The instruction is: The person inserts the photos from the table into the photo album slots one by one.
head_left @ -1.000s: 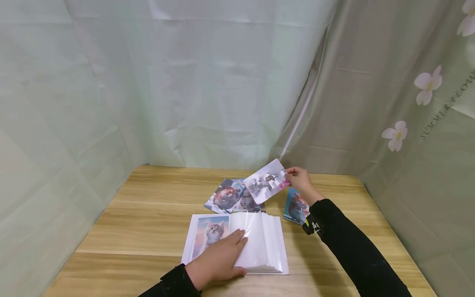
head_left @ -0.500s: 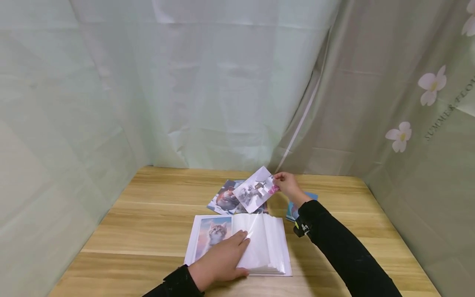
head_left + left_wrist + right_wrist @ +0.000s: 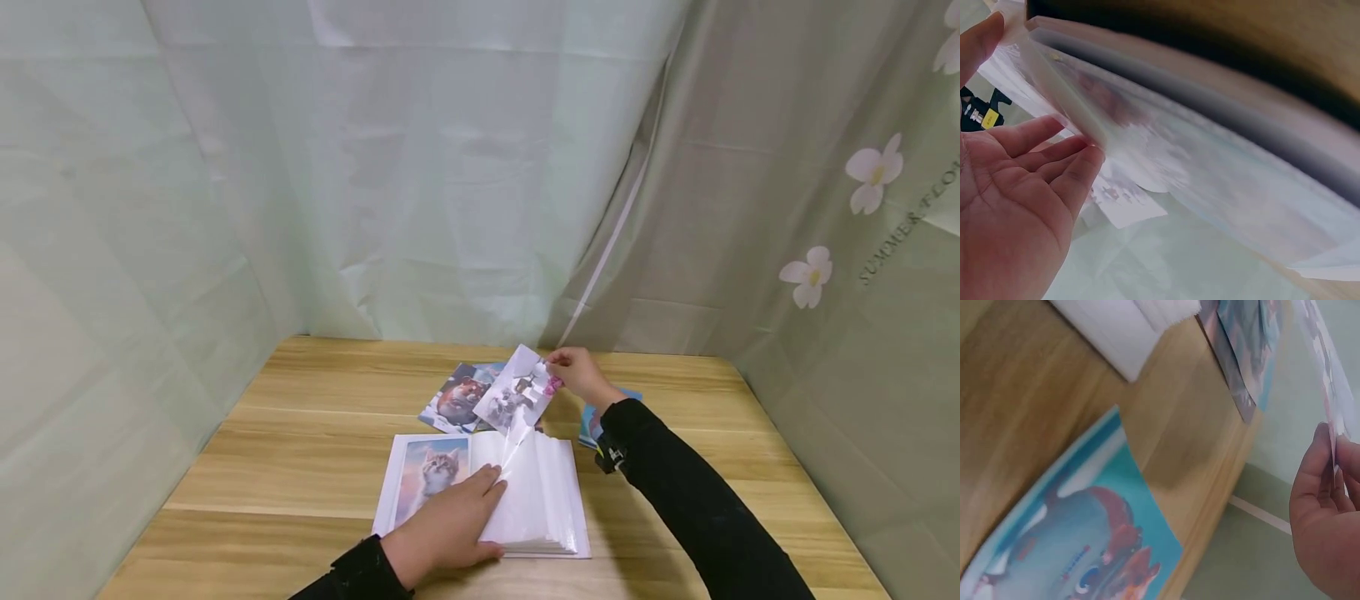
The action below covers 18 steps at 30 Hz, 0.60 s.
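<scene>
A photo album (image 3: 384, 492) lies open on the table, with a kitten picture (image 3: 438, 471) on its left page and clear sleeves (image 3: 517, 492) on its right. My left hand (image 3: 453, 521) rests across the middle of the album. In the left wrist view its fingers (image 3: 1075, 175) lie against the clear page edge. Above the album's far edge, my right hand (image 3: 579, 375) pinches a pale photo card (image 3: 517, 392) by its right side, between thumb and fingers in the right wrist view. The card is tilted, its lower corner at the top of the clear sleeve; whether it is inside, I cannot tell.
Overlapping picture cards (image 3: 457, 400) lie behind the album, partly covered by the held card. A blue picture card (image 3: 1085, 531) lies to the right, mostly hidden by the right forearm in the head view. Curtains (image 3: 450, 208) rise behind the table (image 3: 247, 467).
My right hand has moved left and slightly down with the photo card, bringing its lower corner to the sleeve's top. The card has turned more upright. My left hand stays on the album.
</scene>
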Each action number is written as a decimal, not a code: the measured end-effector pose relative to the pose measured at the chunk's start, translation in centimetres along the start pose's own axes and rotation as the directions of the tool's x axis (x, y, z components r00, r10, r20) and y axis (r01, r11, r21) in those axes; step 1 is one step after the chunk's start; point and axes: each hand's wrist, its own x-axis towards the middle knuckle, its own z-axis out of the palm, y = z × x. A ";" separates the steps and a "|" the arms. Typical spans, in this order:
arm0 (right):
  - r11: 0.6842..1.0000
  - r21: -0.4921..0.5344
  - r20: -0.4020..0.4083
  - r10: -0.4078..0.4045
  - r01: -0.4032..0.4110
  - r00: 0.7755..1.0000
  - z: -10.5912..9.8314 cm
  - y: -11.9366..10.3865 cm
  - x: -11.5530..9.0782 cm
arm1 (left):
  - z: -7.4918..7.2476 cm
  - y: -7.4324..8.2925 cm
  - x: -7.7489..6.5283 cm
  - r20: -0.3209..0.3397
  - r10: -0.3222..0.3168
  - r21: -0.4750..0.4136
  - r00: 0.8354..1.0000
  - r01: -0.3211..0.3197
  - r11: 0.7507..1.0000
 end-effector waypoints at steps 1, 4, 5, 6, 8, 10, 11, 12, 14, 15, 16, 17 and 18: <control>1.000 -0.008 0.005 -0.008 0.008 1.000 -0.1 -0.1 0.1 | 0.0 0.0 0.0 -0.002 0.001 0.001 1.000 -0.001 1.000; 0.999 -0.035 0.021 -0.019 0.020 1.000 -0.2 -0.5 0.3 | 0.1 0.0 0.1 -0.008 0.005 0.008 1.000 -0.005 1.000; 0.999 -0.044 0.025 -0.016 0.017 1.000 -0.2 -0.6 0.4 | 0.1 0.0 0.1 -0.009 0.006 0.008 1.000 -0.006 1.000; 0.998 -0.059 0.034 -0.022 0.024 0.999 -0.2 -0.8 0.5 | 0.1 0.0 0.1 -0.009 0.007 0.008 1.000 -0.007 1.000; 0.996 -0.087 0.047 -0.023 0.027 0.999 -0.3 -1.0 0.7 | 0.1 0.0 0.1 -0.005 0.005 0.002 1.000 -0.005 1.000; 0.994 -0.106 0.058 -0.025 0.031 0.998 -0.3 -1.3 0.9 | 0.2 -0.1 0.1 -0.002 0.005 -0.004 1.000 -0.005 1.000; 0.993 -0.115 0.065 -0.027 0.035 0.998 -0.3 -1.4 0.9 | 0.2 -0.1 0.1 0.001 0.005 -0.006 1.000 -0.005 1.000; 0.991 -0.123 0.070 -0.033 0.041 0.997 -0.3 -1.6 1.0 | 0.2 -0.1 0.1 0.002 0.005 -0.006 1.000 -0.005 1.000; 0.990 -0.132 0.081 -0.037 0.048 0.996 -0.3 -1.8 1.1 | 0.3 -0.1 0.1 0.003 0.006 -0.003 1.000 -0.006 1.000; 0.989 -0.139 0.088 -0.041 0.053 0.995 -0.3 -2.0 1.2 | 0.3 -0.1 0.1 0.002 0.007 -0.001 1.000 -0.007 1.000; 0.987 -0.150 0.097 -0.044 0.058 0.994 -0.3 -2.1 1.3 | 0.3 -0.1 0.1 0.002 0.008 0.001 1.000 -0.008 1.000; 0.985 -0.157 0.108 -0.049 0.066 0.993 -0.3 -2.2 1.4 | 0.3 -0.1 0.1 0.000 0.009 0.004 1.000 -0.009 1.000; 0.984 -0.165 0.120 -0.052 0.071 0.991 -0.3 -2.3 1.5 | 0.3 -0.1 0.1 -0.001 0.009 0.006 1.000 -0.009 1.000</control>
